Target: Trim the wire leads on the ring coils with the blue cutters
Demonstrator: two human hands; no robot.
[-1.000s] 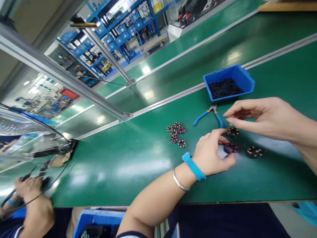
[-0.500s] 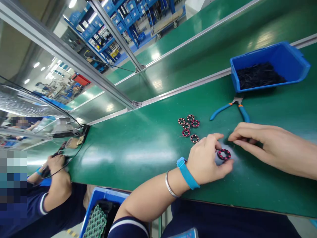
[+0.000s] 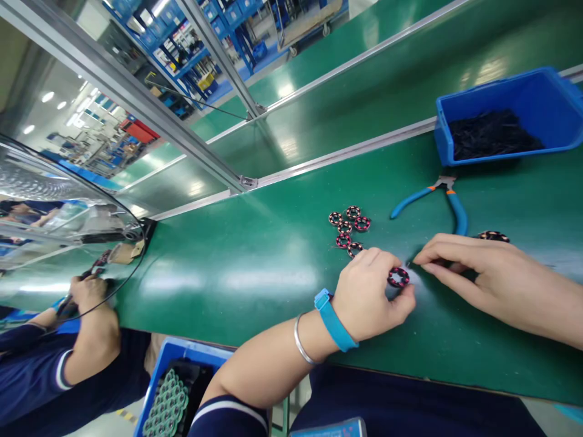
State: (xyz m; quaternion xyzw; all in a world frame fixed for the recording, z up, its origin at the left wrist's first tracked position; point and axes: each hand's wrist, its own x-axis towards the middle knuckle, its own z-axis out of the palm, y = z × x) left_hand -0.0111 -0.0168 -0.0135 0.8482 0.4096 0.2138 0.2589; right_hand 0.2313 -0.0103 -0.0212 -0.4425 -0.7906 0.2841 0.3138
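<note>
My left hand (image 3: 368,292) pinches a small black-and-pink stator ring (image 3: 399,284) between thumb and fingers, just above the bench. To its right, my right hand (image 3: 489,276) is closed in a pinch close to the ring; a thin, wire-like tip shows at its fingertips, too small to make out surely. Several similar rings (image 3: 345,228) with pink or copper-coloured segments lie in a cluster beyond my left hand. Another ring (image 3: 494,235) is partly hidden behind my right hand. Blue-handled pliers (image 3: 460,212) lie spread apart beyond my right hand.
A blue bin (image 3: 510,155) of black strips stands at the back right. Metal framing (image 3: 182,142) rises at left. Below the green bench (image 3: 218,267) is a blue crate (image 3: 182,349) with green round parts. A co-worker's arm (image 3: 98,321) works at far left.
My left hand has shifted slightly left with the stator ring, and my right fingertips have followed it. The camera view has moved a little, showing another ring behind my right hand.
</note>
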